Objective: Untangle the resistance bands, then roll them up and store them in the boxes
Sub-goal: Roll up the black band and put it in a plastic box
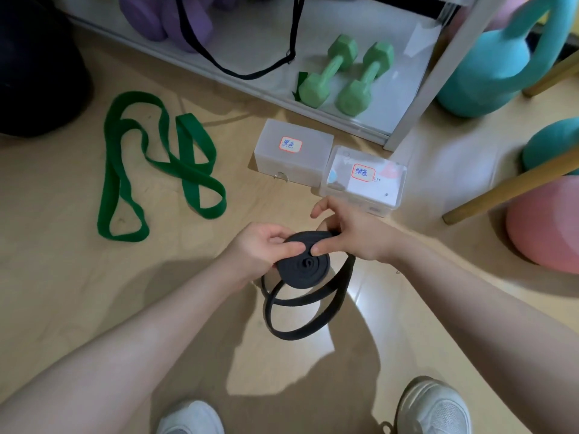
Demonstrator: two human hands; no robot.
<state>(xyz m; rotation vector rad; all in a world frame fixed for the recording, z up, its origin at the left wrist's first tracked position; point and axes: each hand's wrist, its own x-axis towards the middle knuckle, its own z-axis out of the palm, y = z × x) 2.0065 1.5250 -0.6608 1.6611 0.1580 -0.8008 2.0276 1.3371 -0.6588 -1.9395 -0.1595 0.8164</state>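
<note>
Handwritten 黑色 on left box's [293, 151] sticker [290, 145]; 绿色 on right box's [363, 183] sticker [362, 172], frame centre.

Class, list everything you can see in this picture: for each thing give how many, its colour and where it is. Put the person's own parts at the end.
black resistance band: one, black, partly rolled into a coil between both hands, the rest hanging in loops
green resistance band: one, green, loose on the floor at left
boxes: two, translucent white, labelled, lids shut, side by side on the floor by the shelf
green dumbbells: two, on the shelf
purple dumbbells: purple, shelf top left, count unclear
black strap: one, hanging over the shelf
kettlebells: teal and pink, at right
left hand: grips the coil
right hand: pinches the coil
shoes: two, white, bottom edge
</note>
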